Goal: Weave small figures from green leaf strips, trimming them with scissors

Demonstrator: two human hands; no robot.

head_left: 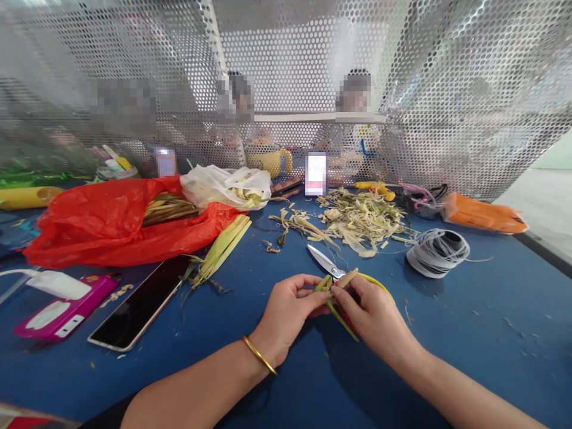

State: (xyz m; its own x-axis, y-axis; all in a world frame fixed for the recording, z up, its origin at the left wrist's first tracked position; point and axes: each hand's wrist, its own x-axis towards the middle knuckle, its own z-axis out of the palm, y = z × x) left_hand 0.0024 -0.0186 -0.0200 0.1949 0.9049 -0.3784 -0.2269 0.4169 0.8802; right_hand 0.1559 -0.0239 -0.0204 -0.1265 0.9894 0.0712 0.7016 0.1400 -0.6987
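Both hands meet at the centre over the blue table point(286, 369). My left hand point(292, 307), with a gold bangle at the wrist, pinches folded green leaf strips point(323, 285). Pressed against the same strips, my right hand point(369, 310) has its thumb and fingers closed on them; a pale strip end sticks up and a green one hangs below. Scissors point(325, 260) with open-air silver blades lie just beyond the fingers, their yellow and red handles partly hidden by my right hand. Whether a finger passes through a handle is hidden.
Leaf scraps point(364, 220) are heaped beyond the scissors. A thread spool point(438, 253) and orange packet point(485, 213) are right. Left are a red bag point(102, 226), leaf bundle point(226, 247), phone point(140, 304) and purple power strip point(67, 310). People sit behind a perforated screen point(308, 53).
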